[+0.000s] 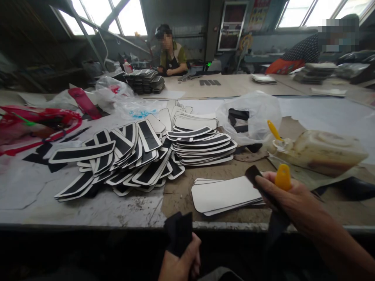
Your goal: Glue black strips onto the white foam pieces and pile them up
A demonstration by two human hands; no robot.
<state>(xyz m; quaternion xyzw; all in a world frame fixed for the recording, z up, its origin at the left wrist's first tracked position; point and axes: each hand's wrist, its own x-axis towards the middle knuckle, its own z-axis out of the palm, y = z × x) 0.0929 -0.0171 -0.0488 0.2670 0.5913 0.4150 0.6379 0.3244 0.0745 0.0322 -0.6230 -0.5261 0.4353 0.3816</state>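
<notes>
My left hand (183, 259) is closed around several black strips (179, 232) just in front of the table's front edge. Over the right end of a small stack of white rounded panels (224, 193), my right hand (297, 201) pinches a long black strip (268, 191), whose lower end hangs down. The same hand also holds a tool with a yellow handle (283, 177); its working end is hidden. Behind the white panels stands a pile of white-edged panels with black strips on them (203, 150). More such panels (125, 156) lie heaped to the left.
A stained translucent container (329, 152) lies at the right, beside another yellow handle (274, 130). A clear plastic bag (254, 117) holds black pieces. Red bags (41, 125) lie at the left. Across the table one person (175, 58) sits; another person (304, 47) leans at the right.
</notes>
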